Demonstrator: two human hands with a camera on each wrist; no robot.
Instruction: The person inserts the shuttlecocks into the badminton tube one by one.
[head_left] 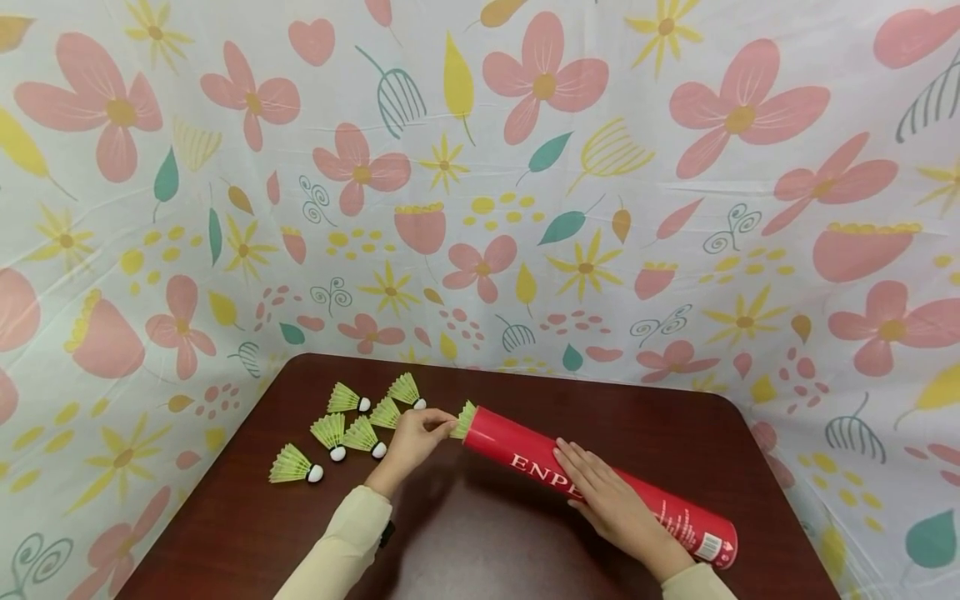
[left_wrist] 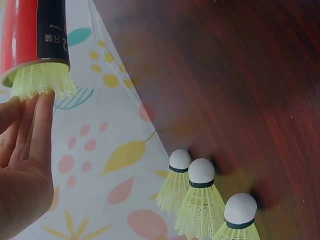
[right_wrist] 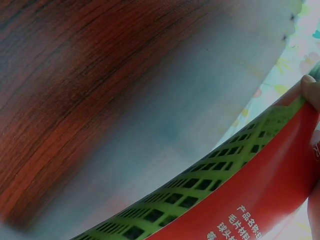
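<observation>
A long red cardboard tube [head_left: 501,439] lies slanted over the table, its open end toward the left. My right hand [head_left: 611,502] holds the tube around its middle, fingers laid across the top; in the right wrist view a thumb [right_wrist: 311,91] shows at its side. The yellow-green skirt of a shuttlecock [head_left: 464,419] sticks out of the open end, its cork hidden inside. My left hand [head_left: 415,440] pinches that skirt's edge between thumb and fingers; the left wrist view shows the fingertips right at the rim of the skirt [left_wrist: 40,80].
Several yellow shuttlecocks with white corks, one of them nearest the left edge [head_left: 291,465], lie left of my left hand on the dark brown table [head_left: 480,533]. A white cloth [head_left: 480,333] printed with flowers hangs behind and beside the table.
</observation>
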